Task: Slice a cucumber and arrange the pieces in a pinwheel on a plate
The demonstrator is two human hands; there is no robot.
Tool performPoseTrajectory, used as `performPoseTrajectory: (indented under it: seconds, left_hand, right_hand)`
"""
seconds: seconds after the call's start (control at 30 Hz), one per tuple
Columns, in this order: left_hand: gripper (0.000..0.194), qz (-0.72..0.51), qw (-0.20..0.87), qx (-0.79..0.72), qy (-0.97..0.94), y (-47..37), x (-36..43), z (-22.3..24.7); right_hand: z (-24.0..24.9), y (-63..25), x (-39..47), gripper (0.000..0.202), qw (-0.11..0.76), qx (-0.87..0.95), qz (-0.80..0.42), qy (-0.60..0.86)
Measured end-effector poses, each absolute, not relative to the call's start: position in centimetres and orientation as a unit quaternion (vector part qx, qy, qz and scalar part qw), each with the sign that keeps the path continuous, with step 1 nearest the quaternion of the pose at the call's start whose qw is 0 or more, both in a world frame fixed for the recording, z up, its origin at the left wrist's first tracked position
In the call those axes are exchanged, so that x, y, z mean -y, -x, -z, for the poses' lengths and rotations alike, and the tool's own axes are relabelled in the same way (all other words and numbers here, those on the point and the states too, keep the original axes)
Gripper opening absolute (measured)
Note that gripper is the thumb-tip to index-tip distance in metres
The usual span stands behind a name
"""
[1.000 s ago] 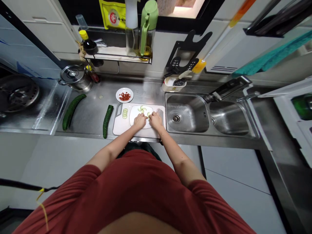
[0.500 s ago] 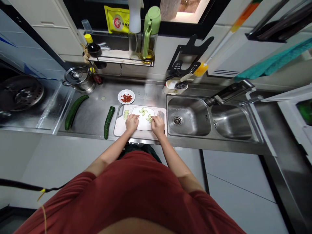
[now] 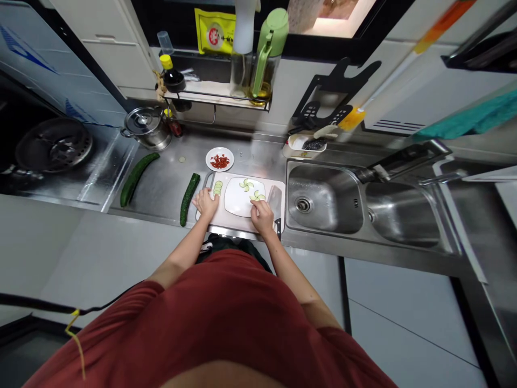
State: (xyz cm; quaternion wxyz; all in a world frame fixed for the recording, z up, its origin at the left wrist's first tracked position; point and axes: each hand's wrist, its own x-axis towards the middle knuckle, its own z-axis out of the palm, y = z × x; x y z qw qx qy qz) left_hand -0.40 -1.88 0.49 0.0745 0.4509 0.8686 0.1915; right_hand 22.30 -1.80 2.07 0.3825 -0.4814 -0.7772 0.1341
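My right hand (image 3: 262,217) reaches over the right side of a white plate (image 3: 238,203). Its fingers are pinched at a thin cucumber slice (image 3: 257,196) in a pinwheel of slices. A second pinwheel of cucumber slices (image 3: 246,185) lies near the plate's far edge. At the left side of the cutting board (image 3: 220,218), my left hand (image 3: 206,203) has its fingers apart, just below a short row of overlapping cucumber rounds (image 3: 218,187). A cleaver (image 3: 275,200) lies on the board right of the plate, its black handle toward me.
A whole cucumber (image 3: 138,178) and a cut cucumber (image 3: 189,199) lie on the steel counter to the left. A small dish (image 3: 219,159) of red pieces stands behind the board. To the right is a double sink (image 3: 323,196); a lidded pot (image 3: 147,128) stands back left.
My left hand has moved left off the plate to the cucumber rounds, and its fingers have spread. My right hand stays at the right pinwheel. The view has shifted, uncovering more of the cleaver.
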Motion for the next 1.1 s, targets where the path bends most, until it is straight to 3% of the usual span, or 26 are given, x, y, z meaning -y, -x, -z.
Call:
performPoseTrajectory:
  seconds: [0.7, 1.1]
  left_hand:
    - [0.022, -0.19, 0.13, -0.881, -0.413, -0.1, 1.5, -0.2]
    - [0.018, -0.285, 0.173, -0.849, -0.41, -0.2, 0.5, -1.0]
  right_hand:
    - [-2.0, -22.4, 2.2, 0.029, 0.368, 0.767, -0.164, 0.5]
    - [-2.5, -22.0, 2.0, 0.027, 0.374, 0.763, -0.18, 0.495]
